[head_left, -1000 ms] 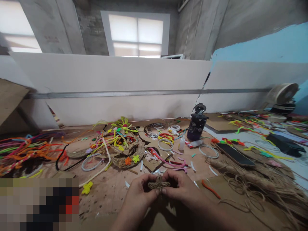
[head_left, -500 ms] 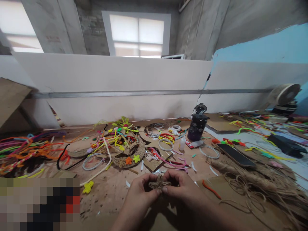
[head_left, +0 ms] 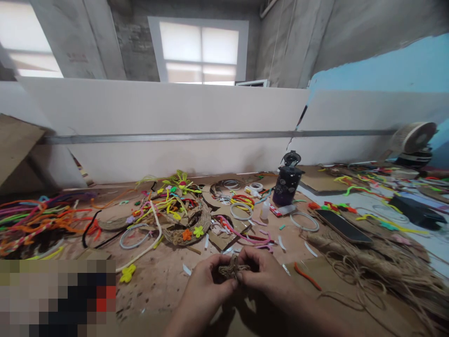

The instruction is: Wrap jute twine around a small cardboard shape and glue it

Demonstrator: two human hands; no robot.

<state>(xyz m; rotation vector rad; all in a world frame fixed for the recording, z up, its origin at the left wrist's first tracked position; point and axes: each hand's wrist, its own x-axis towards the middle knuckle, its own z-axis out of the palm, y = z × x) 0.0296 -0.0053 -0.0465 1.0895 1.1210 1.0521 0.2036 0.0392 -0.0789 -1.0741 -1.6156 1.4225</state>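
Note:
Close in front of me, a small brown piece of looped twine (head_left: 233, 267), shaped like a flower or cross, is held between both hands. My left hand (head_left: 210, 281) pinches its left side, the thumb near the middle. From the right, my right hand (head_left: 261, 271) grips it with the thumb pressed at its centre. Fingers hide its outer edges and back. Beyond the hands lies a twine-wrapped ring (head_left: 203, 224) bearing an orange flower (head_left: 187, 234) and a yellow-green flower (head_left: 199, 231). Bundled twine (head_left: 354, 262) lies to the right.
Behind the ring are wire hoops (head_left: 241, 211), a small glue bottle (head_left: 265, 209) and a dark drink bottle (head_left: 287, 182). A phone (head_left: 343, 226) rests on the right. Colourful pipe cleaners (head_left: 45, 217) heap at the left. A fan (head_left: 416, 142) stands far right.
The twine piece has tilted slightly, and both thumbs have shifted a little on it. The hands stay in about the same place; the table things have not moved.

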